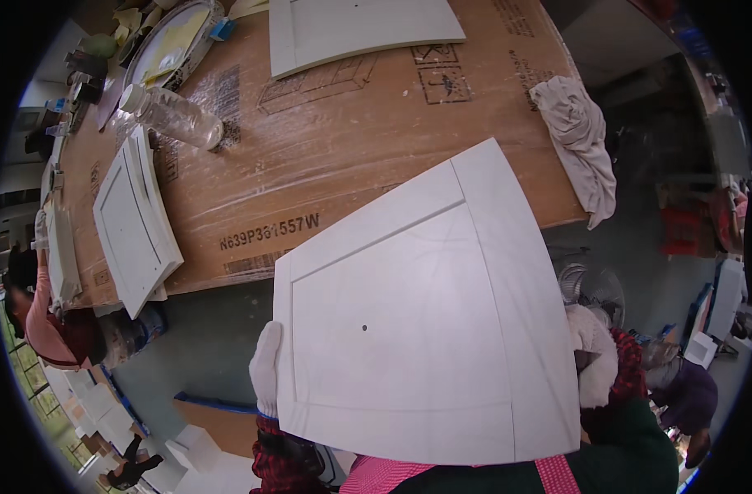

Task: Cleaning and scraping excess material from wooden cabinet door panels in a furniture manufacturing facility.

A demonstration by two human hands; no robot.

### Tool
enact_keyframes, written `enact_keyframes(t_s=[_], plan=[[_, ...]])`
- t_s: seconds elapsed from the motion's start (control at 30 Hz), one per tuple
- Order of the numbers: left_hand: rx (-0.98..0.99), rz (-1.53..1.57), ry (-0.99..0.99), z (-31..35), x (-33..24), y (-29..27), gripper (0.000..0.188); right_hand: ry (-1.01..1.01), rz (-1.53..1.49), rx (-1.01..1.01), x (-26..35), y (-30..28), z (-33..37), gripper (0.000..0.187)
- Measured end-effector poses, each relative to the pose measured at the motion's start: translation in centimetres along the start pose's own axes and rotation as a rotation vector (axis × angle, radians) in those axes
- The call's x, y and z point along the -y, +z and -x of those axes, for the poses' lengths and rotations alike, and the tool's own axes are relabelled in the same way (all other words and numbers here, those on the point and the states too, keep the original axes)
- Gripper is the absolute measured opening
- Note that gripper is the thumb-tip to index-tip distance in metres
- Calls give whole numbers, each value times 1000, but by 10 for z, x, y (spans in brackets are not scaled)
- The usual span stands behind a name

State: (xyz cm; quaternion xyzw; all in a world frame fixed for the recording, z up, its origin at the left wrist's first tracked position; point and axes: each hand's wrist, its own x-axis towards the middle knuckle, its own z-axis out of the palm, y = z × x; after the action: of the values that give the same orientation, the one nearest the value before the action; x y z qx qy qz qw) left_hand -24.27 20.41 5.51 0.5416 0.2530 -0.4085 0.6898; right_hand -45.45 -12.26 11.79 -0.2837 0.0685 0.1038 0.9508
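A white cabinet door with a recessed centre and a small dark hole is held up in front of me, tilted, its far corner over the table edge. My left hand, in a white glove, grips its left edge, with the fingers partly behind it. At the opposite edge my right hand closes on the door, wrapped in fluffy white fabric; I cannot tell whether that is a glove or a cloth. Another white door lies at the table's far side, and several more panels lie stacked at the left.
Brown printed cardboard covers the table. On it are a clear bottle lying on its side, a round tray with yellow paper, and a crumpled cloth over the right edge. People work at the left and the lower right.
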Motion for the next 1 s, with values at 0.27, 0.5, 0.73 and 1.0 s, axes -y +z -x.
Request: enact_keyframes(t_s=[0.27, 0.5, 0.73, 1.0], plan=[[41, 25, 4, -1, 0, 8, 34, -326, 85, 25, -13, 20, -9, 31], [-28, 44, 12, 6, -8, 18, 30, -180, 386, -186, -19, 14, 13, 54], [-9, 104, -92, -1, -15, 17, 26, -198, 457, -348, -17, 12, 4, 70], [30, 139, -128, 8, -15, 14, 30, -130, 424, -353, -34, 2, 22, 57]])
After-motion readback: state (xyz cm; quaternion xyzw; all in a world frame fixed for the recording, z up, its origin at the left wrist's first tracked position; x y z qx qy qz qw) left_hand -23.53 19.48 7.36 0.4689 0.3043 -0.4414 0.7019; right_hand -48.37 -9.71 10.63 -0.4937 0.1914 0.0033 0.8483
